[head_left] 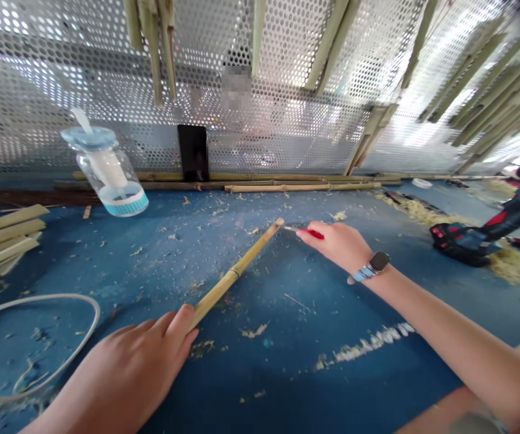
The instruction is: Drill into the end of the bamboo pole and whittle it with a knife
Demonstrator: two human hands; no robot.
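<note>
On the blue bench [260, 367], the half-open left hand [124, 374] pins the light, stiff bamboo stick [235, 271] at its near end, a firm spot to hold, while the right hand [336, 244] pinches a red-handled knife [312, 232]

On bench [251, 355]: bamboo stick [235, 271] mid, cut strips [4, 238] far L, power tool [461, 244] far R. Behind stick: bottle [106, 172], phone [192, 152] against mesh panel [287, 132], long canes [300, 187] along panel base.

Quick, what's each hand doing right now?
Left hand: closed, holding the end of a bamboo strip.
Right hand: closed, holding a red-handled knife.
</note>
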